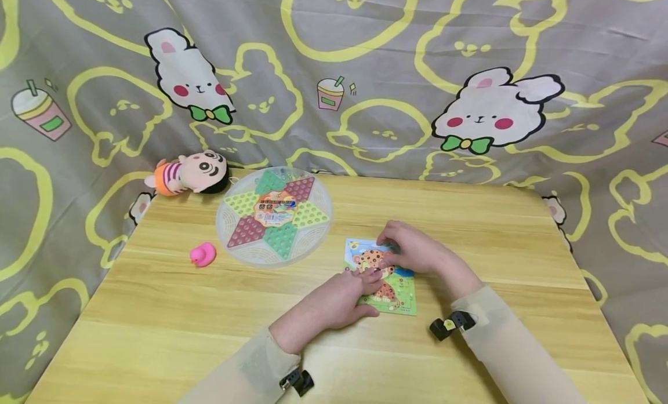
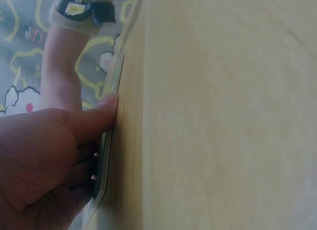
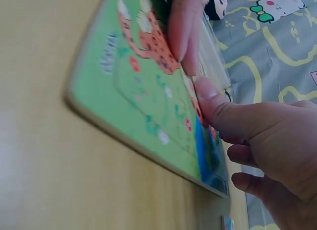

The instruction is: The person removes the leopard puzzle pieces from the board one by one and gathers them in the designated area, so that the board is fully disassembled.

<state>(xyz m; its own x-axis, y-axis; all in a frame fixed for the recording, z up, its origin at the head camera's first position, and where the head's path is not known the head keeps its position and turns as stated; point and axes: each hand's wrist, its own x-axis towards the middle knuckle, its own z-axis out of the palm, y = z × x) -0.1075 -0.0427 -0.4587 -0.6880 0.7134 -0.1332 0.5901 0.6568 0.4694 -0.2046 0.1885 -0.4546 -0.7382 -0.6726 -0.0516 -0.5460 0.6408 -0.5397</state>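
A flat leopard picture puzzle (image 1: pixel 402 299) with a green and blue background lies on the wooden table. My left hand (image 1: pixel 344 294) rests across its left side, fingers stretched over the leopard; in the left wrist view the thumb (image 2: pixel 106 111) lies along the puzzle's edge. From the upper right, my right hand (image 1: pixel 414 250) reaches over the puzzle. In the right wrist view its thumb (image 3: pixel 210 93) presses on the picture next to the left fingers, while its other fingers bend loosely by the far edge. Both hands cover part of the leopard.
A round Chinese checkers board (image 1: pixel 273 218) sits behind and left of the puzzle. Left of it are a pink toy duck (image 1: pixel 202 254) and, at the table's back corner, a plush doll (image 1: pixel 190 173). A patterned curtain (image 1: pixel 386 102) hangs around the table's back and sides.
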